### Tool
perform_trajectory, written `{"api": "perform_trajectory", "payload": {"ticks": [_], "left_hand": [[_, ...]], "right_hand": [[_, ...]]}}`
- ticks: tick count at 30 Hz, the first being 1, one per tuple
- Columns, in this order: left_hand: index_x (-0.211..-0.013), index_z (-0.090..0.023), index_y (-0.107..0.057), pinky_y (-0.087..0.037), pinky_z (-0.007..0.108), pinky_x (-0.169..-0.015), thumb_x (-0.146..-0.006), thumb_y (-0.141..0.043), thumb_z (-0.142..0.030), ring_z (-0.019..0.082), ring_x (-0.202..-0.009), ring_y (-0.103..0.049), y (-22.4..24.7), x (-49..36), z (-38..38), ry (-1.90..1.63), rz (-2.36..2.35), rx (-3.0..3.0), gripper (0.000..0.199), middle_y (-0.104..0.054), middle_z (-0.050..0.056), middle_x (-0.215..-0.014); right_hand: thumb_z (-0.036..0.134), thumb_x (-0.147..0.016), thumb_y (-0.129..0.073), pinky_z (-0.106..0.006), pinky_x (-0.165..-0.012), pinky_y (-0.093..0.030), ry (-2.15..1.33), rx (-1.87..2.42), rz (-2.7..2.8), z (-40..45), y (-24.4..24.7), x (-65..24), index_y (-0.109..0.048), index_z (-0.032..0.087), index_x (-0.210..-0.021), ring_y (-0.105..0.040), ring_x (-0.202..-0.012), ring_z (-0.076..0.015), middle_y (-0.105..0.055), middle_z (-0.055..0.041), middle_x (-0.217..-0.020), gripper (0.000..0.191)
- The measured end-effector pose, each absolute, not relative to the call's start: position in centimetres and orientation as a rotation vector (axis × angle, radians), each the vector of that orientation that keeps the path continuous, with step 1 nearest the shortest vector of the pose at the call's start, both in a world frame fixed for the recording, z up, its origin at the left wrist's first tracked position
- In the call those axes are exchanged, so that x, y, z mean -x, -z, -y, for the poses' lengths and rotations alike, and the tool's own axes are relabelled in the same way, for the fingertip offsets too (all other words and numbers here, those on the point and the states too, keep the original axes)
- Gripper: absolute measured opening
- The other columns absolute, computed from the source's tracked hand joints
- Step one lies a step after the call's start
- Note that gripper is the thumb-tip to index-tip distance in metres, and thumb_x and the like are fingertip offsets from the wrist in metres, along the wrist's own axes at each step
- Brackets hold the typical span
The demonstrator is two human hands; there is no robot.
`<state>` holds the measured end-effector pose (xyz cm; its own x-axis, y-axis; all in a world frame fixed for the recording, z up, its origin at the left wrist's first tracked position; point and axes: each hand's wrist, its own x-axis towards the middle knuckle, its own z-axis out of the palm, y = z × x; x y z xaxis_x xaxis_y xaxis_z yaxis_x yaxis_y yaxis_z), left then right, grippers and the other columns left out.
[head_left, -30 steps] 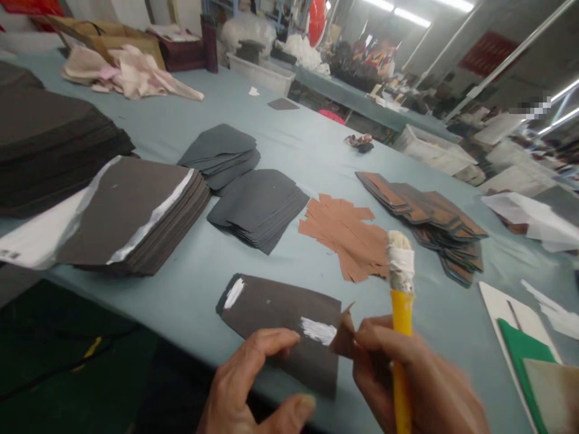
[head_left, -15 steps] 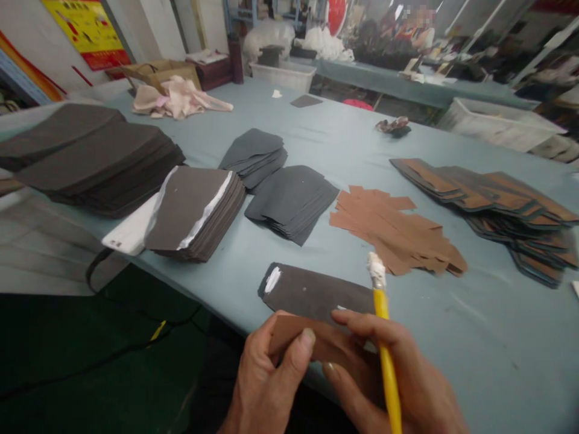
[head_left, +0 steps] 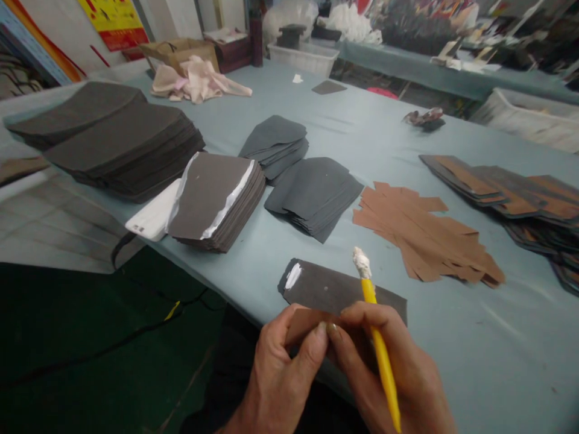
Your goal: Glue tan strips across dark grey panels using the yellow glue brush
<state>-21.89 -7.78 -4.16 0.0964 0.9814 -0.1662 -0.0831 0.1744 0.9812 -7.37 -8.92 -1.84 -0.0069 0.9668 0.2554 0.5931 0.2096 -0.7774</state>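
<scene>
Between both hands is a brown strip (head_left: 303, 323), held near the table's front edge. My left hand (head_left: 289, 361) is closed on its left part, thumb on top. My right hand (head_left: 389, 361) pinches the strip close to the left thumb. That same hand also carries a yellow-handled glue brush (head_left: 380, 343), its bristle end up and coated in white paste. Just beyond the hands lies a dark grey panel (head_left: 335, 284) with a white glue patch at its left end; the hands hide part of its near side. The strip's right part is mostly hidden by fingers.
Brown strips (head_left: 425, 232) lie in a loose pile beyond the brush. Dark panel stacks (head_left: 212, 196) stand at left, one beside a white phone-like slab (head_left: 156, 211). Grey pieces (head_left: 316, 193) sit mid-table; brown-and-dark pieces (head_left: 511, 193) lie right. Pink cloth (head_left: 194, 81) is at the back.
My right thumb and fingers have moved left along the brown strip, up to the left thumb. The brush tip has shifted slightly left. The view has swung left and a little down.
</scene>
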Motion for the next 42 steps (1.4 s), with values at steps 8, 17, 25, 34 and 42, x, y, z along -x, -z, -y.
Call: {"api": "perform_trajectory", "payload": {"ticks": [8, 17, 25, 34, 42], "left_hand": [[-0.094, -0.023, -0.071, -0.057, 0.020, -0.067, -0.096, -0.064, -0.023, 0.012, -0.069, -0.071, 5.3, 24.2, 7.3, -1.173, -1.372, -1.542, 0.008, -0.074, -0.004, -0.079], [-0.109, -0.017, -0.068, -0.058, 0.028, -0.092, -0.095, -0.062, -0.006, 0.015, -0.095, -0.072, 6.3, 26.6, 7.1, -1.232, -1.236, -2.062, 0.019, -0.078, 0.004, -0.100], [-0.111, -0.019, -0.067, -0.061, 0.032, -0.089, -0.096, -0.060, -0.008, 0.017, -0.096, -0.074, 6.5, 26.5, 6.5, -1.192, -1.224, -2.024, 0.020, -0.078, 0.006, -0.105], [-0.112, -0.017, -0.067, -0.059, 0.029, -0.090, -0.096, -0.060, -0.007, 0.015, -0.096, -0.073, 6.4, 26.9, 6.2, -1.153, -1.217, -2.015, 0.020, -0.077, 0.006, -0.107], [-0.111, -0.019, -0.066, -0.059, 0.027, -0.088, -0.098, -0.059, -0.008, 0.014, -0.094, -0.073, 6.6, 26.9, 6.1, -1.132, -1.223, -2.009, 0.018, -0.078, 0.005, -0.106]], "right_hand": [[0.027, -0.102, -0.062, -0.016, -0.053, -0.049, -0.410, 1.573, 1.716, 7.6, 2.3, 7.0, -0.057, 0.029, -0.101, -0.065, -0.058, -0.0082, -0.068, 0.0067, -0.079, 0.006], [0.026, -0.101, -0.062, -0.014, -0.059, -0.050, -0.522, 1.590, 1.786, 5.4, 2.3, 6.7, -0.055, 0.030, -0.102, -0.061, -0.062, -0.0071, -0.063, 0.0077, -0.080, 0.008], [0.026, -0.102, -0.062, -0.017, -0.050, -0.046, -0.593, 1.657, 1.847, 4.2, 2.7, 6.6, -0.053, 0.028, -0.101, -0.055, -0.053, -0.0086, -0.058, 0.0072, -0.071, 0.009], [0.036, -0.101, -0.065, -0.019, -0.051, -0.048, -0.704, 1.707, 1.809, 3.4, 3.1, 6.2, -0.057, 0.027, -0.099, -0.058, -0.058, -0.0110, -0.064, 0.0031, -0.077, 0.012], [0.038, -0.101, -0.064, -0.019, -0.053, -0.050, -0.743, 1.740, 1.804, 3.3, 3.5, 6.2, -0.057, 0.027, -0.100, -0.064, -0.065, -0.0123, -0.067, 0.0013, -0.084, 0.013]]}}
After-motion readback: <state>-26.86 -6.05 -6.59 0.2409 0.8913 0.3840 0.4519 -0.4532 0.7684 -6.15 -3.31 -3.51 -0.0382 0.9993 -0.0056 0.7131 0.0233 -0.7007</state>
